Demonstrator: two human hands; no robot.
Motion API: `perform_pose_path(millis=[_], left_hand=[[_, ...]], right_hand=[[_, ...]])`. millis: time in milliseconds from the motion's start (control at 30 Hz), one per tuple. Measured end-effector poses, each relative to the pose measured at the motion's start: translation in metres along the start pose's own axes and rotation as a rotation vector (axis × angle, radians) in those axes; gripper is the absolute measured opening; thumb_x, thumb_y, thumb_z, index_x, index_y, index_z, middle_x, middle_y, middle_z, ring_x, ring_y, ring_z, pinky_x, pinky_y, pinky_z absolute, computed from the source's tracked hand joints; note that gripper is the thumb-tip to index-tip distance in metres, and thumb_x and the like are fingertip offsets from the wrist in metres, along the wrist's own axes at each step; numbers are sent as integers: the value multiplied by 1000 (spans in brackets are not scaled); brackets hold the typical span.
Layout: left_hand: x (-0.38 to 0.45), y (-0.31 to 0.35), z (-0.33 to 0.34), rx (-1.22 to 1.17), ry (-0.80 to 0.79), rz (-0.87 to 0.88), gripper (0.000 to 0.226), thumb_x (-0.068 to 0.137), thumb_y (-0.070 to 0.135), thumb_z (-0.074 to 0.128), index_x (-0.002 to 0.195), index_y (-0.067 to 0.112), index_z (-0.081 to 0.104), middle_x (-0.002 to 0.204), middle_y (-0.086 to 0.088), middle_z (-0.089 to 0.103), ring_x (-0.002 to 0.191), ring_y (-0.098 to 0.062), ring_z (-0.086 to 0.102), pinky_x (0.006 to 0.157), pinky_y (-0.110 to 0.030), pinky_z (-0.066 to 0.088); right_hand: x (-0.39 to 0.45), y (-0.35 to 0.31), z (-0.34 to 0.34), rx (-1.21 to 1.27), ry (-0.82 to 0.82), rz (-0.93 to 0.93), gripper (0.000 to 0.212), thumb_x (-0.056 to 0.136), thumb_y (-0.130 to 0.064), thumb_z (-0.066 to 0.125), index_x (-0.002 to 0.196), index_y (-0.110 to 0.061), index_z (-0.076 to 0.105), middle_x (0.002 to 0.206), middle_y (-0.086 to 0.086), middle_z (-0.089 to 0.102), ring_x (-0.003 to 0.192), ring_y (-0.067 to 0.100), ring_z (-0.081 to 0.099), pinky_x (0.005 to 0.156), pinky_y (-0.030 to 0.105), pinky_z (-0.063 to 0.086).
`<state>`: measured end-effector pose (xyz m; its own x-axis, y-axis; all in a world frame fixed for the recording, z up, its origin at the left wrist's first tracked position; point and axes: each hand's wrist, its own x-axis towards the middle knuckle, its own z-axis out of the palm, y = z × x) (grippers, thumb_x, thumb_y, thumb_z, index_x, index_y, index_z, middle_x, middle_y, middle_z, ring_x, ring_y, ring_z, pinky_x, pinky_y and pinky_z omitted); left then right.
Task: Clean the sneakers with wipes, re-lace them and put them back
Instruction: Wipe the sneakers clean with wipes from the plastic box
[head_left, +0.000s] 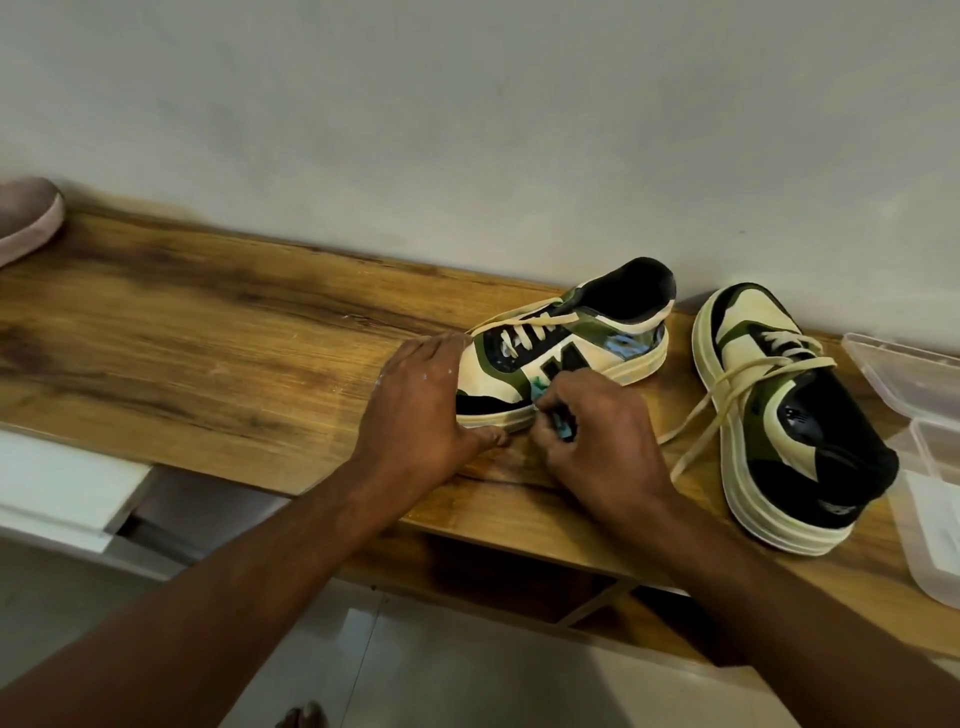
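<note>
A green, cream and black sneaker (566, 343) is stood on the wooden table (208, 353) against the wall. Its toe is cupped by the left hand (415, 405), fingers curled over the front. A small teal-stained wipe (561, 423) is pinched in the right hand (597, 441) and pressed to the sneaker's near sidewall. The second sneaker (779, 415) is stood just right of it, laces loose, with clear plastic containers (924, 457) beyond.
</note>
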<state>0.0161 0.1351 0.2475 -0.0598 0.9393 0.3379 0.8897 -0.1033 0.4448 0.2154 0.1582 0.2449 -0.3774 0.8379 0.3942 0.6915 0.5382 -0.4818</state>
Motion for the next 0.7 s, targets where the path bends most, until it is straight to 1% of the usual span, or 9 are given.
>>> perform_pose_path(millis=[67,133,233,267,367,433,500,600,700], left_hand=[[0,1,-1,-2,-5,0,100,56,53,98,140,17,57,134,0,65,124,-20,52,101,-33,41],[0,2,-1,-3,2,-5,101,54,53,99,139,17,58,134,0,65,124,-20,52,100,-33,42],[-1,3,0,-1,5,-14,101,54,52,99,140,18,57,135,1,64,125,-19,51,101,-36,44],[-1,4,0,1,6,-16,101,54,53,99,140,19,57,135,1,64,126,-19,51,102,-37,44],[-1,6,-1,4,8,-18,100,56,52,99,140,18,57,134,1,64,125,-20,51,99,-35,42],[-1,6,0,9,8,-18,97,58,49,98,139,18,57,133,0,65,123,-19,52,97,-33,42],[-1,5,-2,12,-2,-19,97,57,50,98,139,18,57,132,1,65,122,-19,53,96,-32,42],[0,1,-7,12,-17,-25,100,54,54,98,139,19,58,134,1,66,123,-21,55,94,-32,44],[0,-5,-13,21,-35,-32,100,54,51,100,139,18,60,134,-1,67,124,-23,58,96,-35,46]], right_hand=[[6,10,-9,-3,51,58,19,81,-8,81,82,-19,66,82,-8,63,75,4,56,64,21,49],[12,22,-20,11,123,170,18,82,-8,82,84,-19,68,86,-8,66,79,3,60,67,19,52],[19,33,-30,-10,221,267,15,82,-10,83,89,-18,71,90,-6,69,83,8,64,72,28,59],[18,31,-29,-6,225,267,15,83,-10,82,89,-18,71,90,-6,68,83,7,63,72,26,59],[10,11,-12,-2,146,118,16,84,-8,80,87,-18,67,89,-7,64,79,5,57,70,18,52],[6,-1,-1,-19,61,-14,17,84,-7,78,87,-19,65,90,-6,61,79,8,55,67,21,50],[8,0,-2,-30,43,-48,17,85,-8,77,88,-18,65,90,-5,61,79,9,55,65,23,50],[21,21,-23,-18,180,122,14,86,-13,78,86,-20,67,88,-8,63,79,3,57,68,15,47],[33,42,-45,-2,349,305,9,84,-17,78,85,-20,69,82,-9,67,75,5,63,69,24,54]])
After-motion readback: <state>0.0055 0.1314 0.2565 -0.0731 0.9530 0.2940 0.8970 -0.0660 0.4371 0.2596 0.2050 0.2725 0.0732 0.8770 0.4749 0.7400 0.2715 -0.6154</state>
